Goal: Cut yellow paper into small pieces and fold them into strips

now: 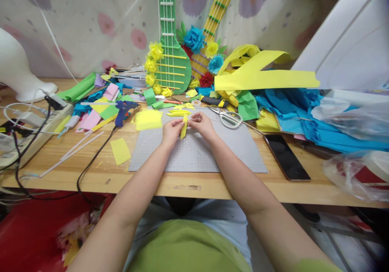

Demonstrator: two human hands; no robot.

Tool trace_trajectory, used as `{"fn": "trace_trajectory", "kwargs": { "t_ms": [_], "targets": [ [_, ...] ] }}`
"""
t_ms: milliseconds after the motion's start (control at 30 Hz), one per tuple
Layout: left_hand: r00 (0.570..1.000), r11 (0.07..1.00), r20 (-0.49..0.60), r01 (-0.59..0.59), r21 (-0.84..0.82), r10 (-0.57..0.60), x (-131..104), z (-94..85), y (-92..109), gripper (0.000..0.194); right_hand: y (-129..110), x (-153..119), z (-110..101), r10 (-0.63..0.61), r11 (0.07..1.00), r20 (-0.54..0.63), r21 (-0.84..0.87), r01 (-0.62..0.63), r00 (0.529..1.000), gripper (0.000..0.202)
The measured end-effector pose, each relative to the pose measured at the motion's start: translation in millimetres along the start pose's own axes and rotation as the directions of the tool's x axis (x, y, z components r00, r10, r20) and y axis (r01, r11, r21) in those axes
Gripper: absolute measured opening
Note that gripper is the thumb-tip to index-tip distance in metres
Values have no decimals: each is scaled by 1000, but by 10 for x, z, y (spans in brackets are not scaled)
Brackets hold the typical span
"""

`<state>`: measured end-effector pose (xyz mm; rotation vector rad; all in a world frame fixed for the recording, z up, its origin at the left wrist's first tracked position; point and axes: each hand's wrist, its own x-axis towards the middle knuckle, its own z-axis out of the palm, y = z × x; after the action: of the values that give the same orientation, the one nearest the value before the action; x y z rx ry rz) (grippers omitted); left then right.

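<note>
A small folded strip of yellow paper [184,128] stands nearly upright between my hands, above the grey cutting mat [200,160]. My left hand [172,132] pinches it from the left side. On its right, my right hand [201,125] has its fingertips pressed together at the strip's upper edge. Just behind my hands lie several folded yellow pieces [178,112]. A stack of yellow paper squares [148,119] rests at the mat's upper left corner, and a single yellow sheet [120,150] lies on the wood further left.
Scissors [228,118] lie on the mat's back right, a phone [286,157] right of it. A blue glue gun [123,112] with a black cord is at left. Behind stand a green paper instrument [173,67] and a yellow one [217,10]. Blue crepe paper [304,118] heaps at right.
</note>
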<state>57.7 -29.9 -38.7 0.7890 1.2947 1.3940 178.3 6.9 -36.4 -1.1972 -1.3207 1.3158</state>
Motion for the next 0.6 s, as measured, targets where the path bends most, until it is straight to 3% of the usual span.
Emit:
{"fn": "trace_trajectory", "kwargs": {
  "t_ms": [267, 367, 467, 600],
  "targets": [
    [999, 997, 33, -6, 81, 3, -9, -9, -12, 39, -6, 2, -2, -20, 998, 54, 67, 17, 998, 36],
    [988, 994, 140, 53, 97, -66, -35, -25, 45, 27, 14, 27, -15, -60, 992, 14, 109, 58, 998, 37],
    [947, 985, 285, 118, 126, -150, -53, -62, 98, 17, 10, 36, -43, -87, 982, -7, 165, 87, 996, 38],
    [921, 979, 350, 122, 164, -173, -48, -109, 115, 17, 8, 31, -62, -69, 965, 20, 256, 62, 997, 44]
  ]
}}
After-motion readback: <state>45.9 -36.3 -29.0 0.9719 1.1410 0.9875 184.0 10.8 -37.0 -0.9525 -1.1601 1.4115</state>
